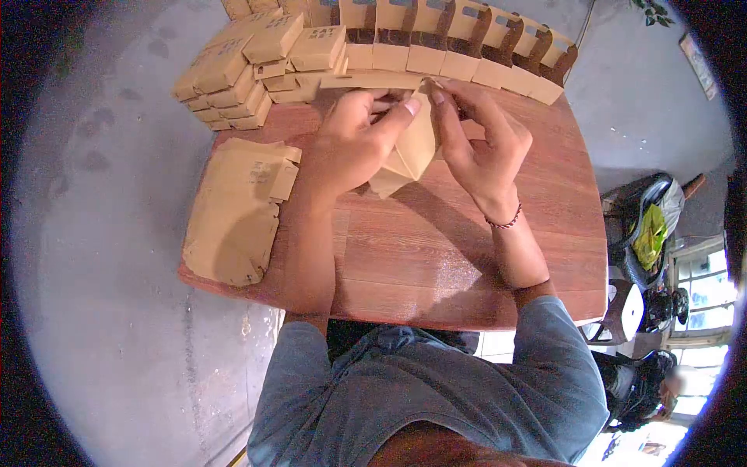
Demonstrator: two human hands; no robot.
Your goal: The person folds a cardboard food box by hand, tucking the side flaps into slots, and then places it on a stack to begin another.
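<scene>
A partly folded brown cardboard box (418,144) is held up between my two hands over the far middle of the table. My left hand (362,136) grips its left side, thumb pressed along the upper edge. With thumb and index finger, my right hand (484,140) pinches the box's top right corner. A long narrow cardboard flap stretches left from the top, partly behind my left hand. My fingers hide part of the box. Left of my left forearm lies a pile of flat, unfolded box blanks (229,214) with dark print.
Folded printed boxes (222,70) are stacked at the table's far left. A curved row of standing cardboard boxes with cut-out openings (467,47) lines the back edge. A white stool (622,311), bags (652,233) and another person (634,385) are off to the right.
</scene>
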